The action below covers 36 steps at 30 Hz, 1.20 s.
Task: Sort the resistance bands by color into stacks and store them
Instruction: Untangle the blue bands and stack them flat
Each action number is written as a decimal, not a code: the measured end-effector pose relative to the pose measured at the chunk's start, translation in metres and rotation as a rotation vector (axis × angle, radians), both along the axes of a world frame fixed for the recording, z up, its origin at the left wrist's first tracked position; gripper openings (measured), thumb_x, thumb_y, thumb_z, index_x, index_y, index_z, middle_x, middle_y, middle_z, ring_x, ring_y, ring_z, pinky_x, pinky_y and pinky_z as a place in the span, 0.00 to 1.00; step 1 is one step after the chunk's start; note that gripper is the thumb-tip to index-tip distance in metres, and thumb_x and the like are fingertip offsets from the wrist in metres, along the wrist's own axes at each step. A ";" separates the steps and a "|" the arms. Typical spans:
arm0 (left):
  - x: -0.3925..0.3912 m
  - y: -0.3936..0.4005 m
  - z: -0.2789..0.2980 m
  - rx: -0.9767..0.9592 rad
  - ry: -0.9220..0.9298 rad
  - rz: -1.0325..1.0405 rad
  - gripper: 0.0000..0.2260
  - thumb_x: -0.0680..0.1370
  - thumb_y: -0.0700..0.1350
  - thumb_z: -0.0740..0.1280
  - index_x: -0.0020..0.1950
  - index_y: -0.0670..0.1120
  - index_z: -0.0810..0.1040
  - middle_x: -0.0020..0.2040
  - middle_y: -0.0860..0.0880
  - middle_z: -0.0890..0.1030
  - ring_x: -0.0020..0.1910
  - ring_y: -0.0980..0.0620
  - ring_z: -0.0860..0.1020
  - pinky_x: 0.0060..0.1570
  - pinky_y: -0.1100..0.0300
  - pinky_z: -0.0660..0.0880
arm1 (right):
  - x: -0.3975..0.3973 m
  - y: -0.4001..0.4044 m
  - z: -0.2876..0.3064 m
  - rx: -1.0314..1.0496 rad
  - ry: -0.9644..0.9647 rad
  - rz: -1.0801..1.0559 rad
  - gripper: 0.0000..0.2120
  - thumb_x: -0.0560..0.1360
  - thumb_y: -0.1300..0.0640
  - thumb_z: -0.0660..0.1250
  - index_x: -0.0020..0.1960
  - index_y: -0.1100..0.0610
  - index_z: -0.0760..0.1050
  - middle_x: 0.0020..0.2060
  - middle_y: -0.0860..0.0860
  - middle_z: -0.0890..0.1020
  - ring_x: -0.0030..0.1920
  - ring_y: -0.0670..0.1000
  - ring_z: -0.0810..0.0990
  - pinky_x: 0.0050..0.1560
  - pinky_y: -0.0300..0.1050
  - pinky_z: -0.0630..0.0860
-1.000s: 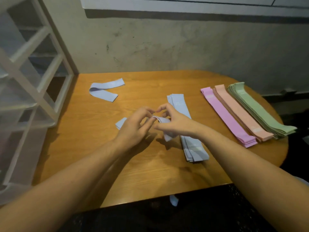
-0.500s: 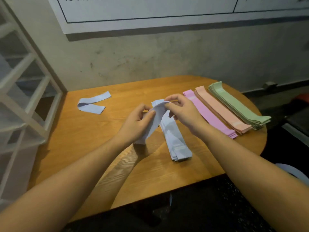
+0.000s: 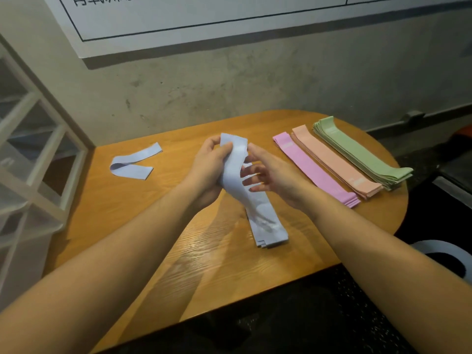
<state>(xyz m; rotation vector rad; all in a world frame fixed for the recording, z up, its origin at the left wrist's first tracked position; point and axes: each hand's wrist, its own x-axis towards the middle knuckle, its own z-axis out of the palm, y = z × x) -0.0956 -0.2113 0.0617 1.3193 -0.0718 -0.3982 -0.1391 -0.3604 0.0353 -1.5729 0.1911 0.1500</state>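
One blue band (image 3: pixel 233 172) held lengthwise, far-to-near.

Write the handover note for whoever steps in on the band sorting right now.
Left hand: grips the upper part of a blue band, held above the table.
Right hand: fingers spread beside the band, touching its edge at most; not gripping.
Blue stack: at table centre, under the held band's lower end.
Done: purple stack, peach stack and green stack lie side by side on the right.
Left: lay the held band on the blue stack, add the loose folded blue band at far left, then store all stacks.
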 end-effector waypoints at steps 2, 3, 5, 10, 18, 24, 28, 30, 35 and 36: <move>0.009 -0.007 -0.004 -0.003 0.042 0.054 0.13 0.84 0.40 0.60 0.69 0.42 0.70 0.52 0.42 0.83 0.34 0.51 0.82 0.35 0.57 0.79 | -0.007 -0.001 -0.004 0.017 0.004 0.072 0.23 0.81 0.39 0.61 0.60 0.58 0.78 0.46 0.54 0.84 0.44 0.52 0.82 0.48 0.48 0.77; 0.013 -0.010 -0.007 0.000 0.053 0.073 0.14 0.84 0.40 0.59 0.70 0.43 0.69 0.55 0.42 0.83 0.34 0.51 0.82 0.34 0.57 0.80 | -0.010 0.000 -0.005 0.035 0.009 0.094 0.22 0.82 0.42 0.62 0.62 0.60 0.78 0.49 0.57 0.84 0.46 0.55 0.82 0.49 0.51 0.79; 0.020 -0.017 -0.011 -0.007 0.073 0.115 0.15 0.84 0.38 0.58 0.71 0.45 0.68 0.56 0.43 0.82 0.34 0.52 0.83 0.33 0.58 0.80 | -0.014 -0.003 -0.007 0.038 0.007 0.095 0.18 0.83 0.49 0.63 0.61 0.63 0.76 0.50 0.61 0.83 0.47 0.59 0.83 0.47 0.52 0.82; 0.036 -0.033 -0.025 -0.024 0.088 0.215 0.20 0.82 0.34 0.57 0.73 0.49 0.66 0.56 0.45 0.80 0.46 0.50 0.80 0.50 0.51 0.80 | -0.018 -0.013 -0.012 0.140 0.030 0.072 0.19 0.83 0.48 0.62 0.64 0.63 0.73 0.49 0.62 0.80 0.43 0.61 0.82 0.41 0.53 0.80; 0.055 -0.052 -0.045 0.125 0.061 0.209 0.25 0.78 0.28 0.53 0.71 0.48 0.65 0.47 0.47 0.77 0.44 0.50 0.77 0.44 0.55 0.76 | -0.019 -0.034 -0.031 -0.364 0.101 0.046 0.09 0.82 0.53 0.62 0.49 0.55 0.77 0.41 0.54 0.79 0.41 0.50 0.74 0.41 0.47 0.68; 0.066 -0.059 -0.064 0.251 0.075 0.159 0.21 0.79 0.30 0.54 0.68 0.48 0.66 0.47 0.46 0.78 0.40 0.50 0.78 0.39 0.57 0.76 | -0.020 -0.030 -0.046 -0.250 0.270 0.109 0.14 0.81 0.57 0.65 0.67 0.56 0.71 0.52 0.58 0.82 0.43 0.56 0.86 0.37 0.51 0.82; 0.075 -0.057 -0.086 0.432 0.009 0.113 0.22 0.79 0.32 0.54 0.70 0.48 0.68 0.59 0.43 0.78 0.46 0.49 0.77 0.42 0.55 0.74 | -0.019 -0.030 -0.059 -0.407 0.254 0.128 0.22 0.80 0.55 0.69 0.71 0.52 0.67 0.55 0.56 0.80 0.45 0.54 0.86 0.38 0.48 0.84; 0.078 -0.056 -0.096 0.497 -0.030 0.117 0.20 0.79 0.33 0.56 0.69 0.47 0.70 0.59 0.43 0.78 0.46 0.50 0.77 0.41 0.56 0.73 | -0.020 -0.031 -0.062 -0.593 0.217 0.156 0.22 0.79 0.52 0.70 0.70 0.51 0.68 0.56 0.53 0.80 0.45 0.52 0.85 0.38 0.47 0.83; 0.084 -0.052 -0.112 0.625 -0.132 0.056 0.16 0.81 0.38 0.63 0.67 0.52 0.71 0.50 0.50 0.77 0.44 0.55 0.78 0.40 0.60 0.76 | -0.023 -0.035 -0.063 -0.935 0.120 0.149 0.20 0.74 0.45 0.71 0.58 0.47 0.64 0.43 0.46 0.78 0.40 0.48 0.78 0.33 0.45 0.70; 0.087 -0.049 -0.114 0.662 -0.163 0.053 0.18 0.80 0.39 0.63 0.68 0.53 0.72 0.53 0.49 0.78 0.47 0.52 0.79 0.43 0.58 0.78 | -0.023 -0.036 -0.062 -0.941 0.120 0.150 0.21 0.73 0.45 0.72 0.58 0.46 0.62 0.40 0.46 0.76 0.38 0.47 0.77 0.31 0.45 0.68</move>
